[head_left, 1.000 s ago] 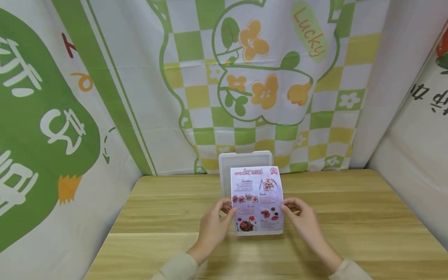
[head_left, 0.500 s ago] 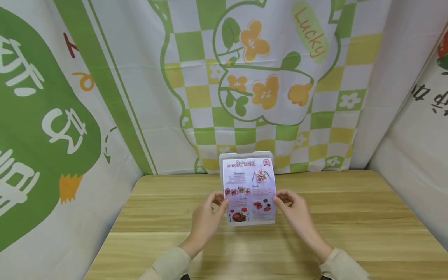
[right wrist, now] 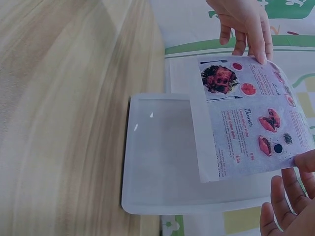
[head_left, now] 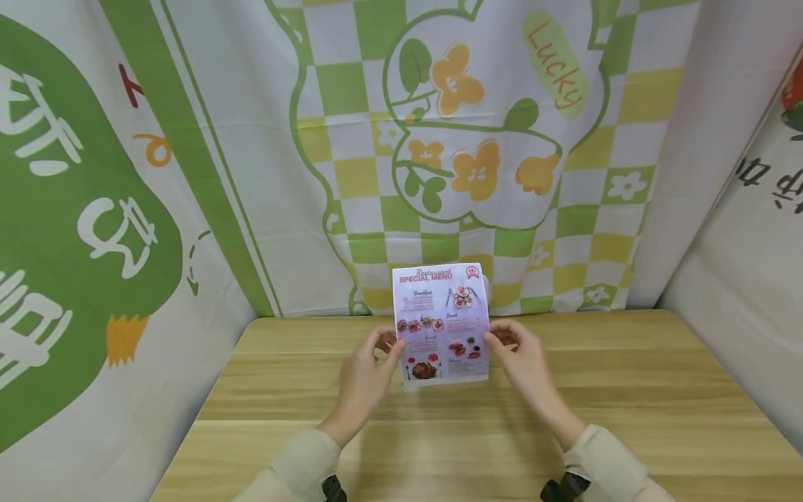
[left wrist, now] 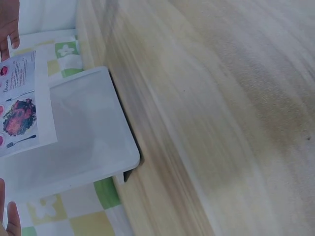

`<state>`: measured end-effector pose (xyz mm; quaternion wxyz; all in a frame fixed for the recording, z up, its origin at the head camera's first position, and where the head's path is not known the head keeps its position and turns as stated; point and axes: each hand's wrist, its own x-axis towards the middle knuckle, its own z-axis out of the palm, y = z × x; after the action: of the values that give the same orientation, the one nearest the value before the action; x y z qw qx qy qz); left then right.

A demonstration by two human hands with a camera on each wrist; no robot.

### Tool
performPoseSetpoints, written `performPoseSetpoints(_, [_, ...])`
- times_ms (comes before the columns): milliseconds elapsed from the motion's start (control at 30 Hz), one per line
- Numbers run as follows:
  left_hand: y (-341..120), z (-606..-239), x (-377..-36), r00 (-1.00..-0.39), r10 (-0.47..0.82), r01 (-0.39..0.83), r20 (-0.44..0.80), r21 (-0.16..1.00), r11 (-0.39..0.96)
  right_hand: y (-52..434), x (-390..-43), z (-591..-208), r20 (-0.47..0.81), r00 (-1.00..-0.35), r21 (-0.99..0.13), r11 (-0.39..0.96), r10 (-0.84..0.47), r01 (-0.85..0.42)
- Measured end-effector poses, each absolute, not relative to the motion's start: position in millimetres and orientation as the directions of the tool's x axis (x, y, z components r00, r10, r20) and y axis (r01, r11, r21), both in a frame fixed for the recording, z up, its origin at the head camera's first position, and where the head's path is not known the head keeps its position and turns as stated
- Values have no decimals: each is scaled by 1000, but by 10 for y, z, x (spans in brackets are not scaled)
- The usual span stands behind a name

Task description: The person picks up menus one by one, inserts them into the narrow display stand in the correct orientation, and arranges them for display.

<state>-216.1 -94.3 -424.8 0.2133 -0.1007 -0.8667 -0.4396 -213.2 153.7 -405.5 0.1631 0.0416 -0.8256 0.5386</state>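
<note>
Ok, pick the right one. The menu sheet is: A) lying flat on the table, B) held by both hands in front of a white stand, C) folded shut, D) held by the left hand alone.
B: the left hand and right hand each pinch a side edge of the menu sheet, with the white stand behind it.

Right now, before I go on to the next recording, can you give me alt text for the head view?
Two hands, the left hand and the right hand, hold a printed menu sheet by its side edges above a wooden table, upright against a white stand that it mostly hides. Behind it hangs a green and yellow checked cloth backdrop with orange flowers.
</note>
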Motion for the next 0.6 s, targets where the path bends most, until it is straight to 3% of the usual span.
performPoseSetpoints(600, [-911,-3991,-2361,-842,-30,410,539,675,613,1537,-2344,-3773,361,-927,-858,425,100,-288])
